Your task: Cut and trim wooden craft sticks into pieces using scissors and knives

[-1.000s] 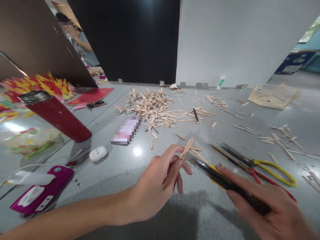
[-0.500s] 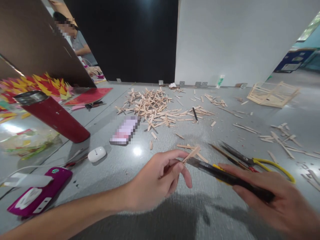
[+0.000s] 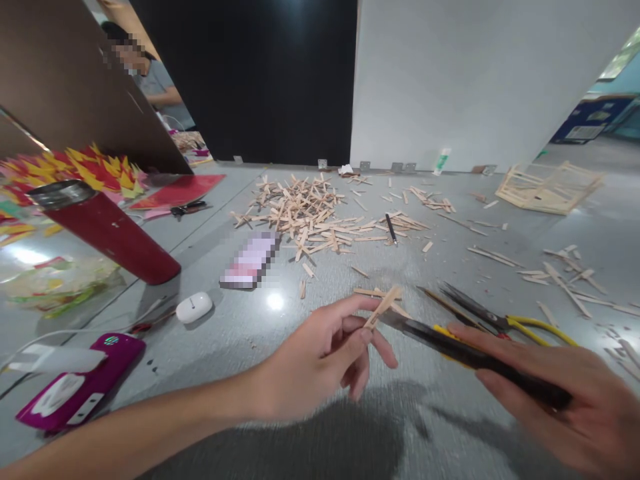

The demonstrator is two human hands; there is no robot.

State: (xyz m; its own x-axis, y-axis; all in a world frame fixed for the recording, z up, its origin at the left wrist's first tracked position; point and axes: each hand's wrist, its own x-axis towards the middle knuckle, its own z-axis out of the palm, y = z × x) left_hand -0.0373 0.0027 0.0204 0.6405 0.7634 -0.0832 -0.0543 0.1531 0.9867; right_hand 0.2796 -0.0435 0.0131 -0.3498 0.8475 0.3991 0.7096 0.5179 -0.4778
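My left hand [image 3: 320,360] pinches a short wooden stick [image 3: 383,307] between thumb and fingers, its free end pointing up and right. My right hand [image 3: 570,400] grips a black and yellow utility knife [image 3: 465,350], forefinger laid along its back. The knife's blade tip touches the stick near my left fingertips. Both hands hover low over the grey table [image 3: 280,320]. Just behind them lie a few loose sticks [image 3: 373,293] and yellow-handled scissors [image 3: 505,320].
A big heap of wooden sticks [image 3: 310,213] lies mid-table with a pen [image 3: 391,229] beside it. A phone [image 3: 251,260], white earbud case [image 3: 195,307], red tumbler [image 3: 105,230] and magenta device [image 3: 75,387] stand left. A stick frame [image 3: 547,187] sits far right. Another person [image 3: 150,80] is behind the left divider.
The stick has tilted from upright toward the right, and the knife blade stays against it. My right hand has drifted slightly right and lower.
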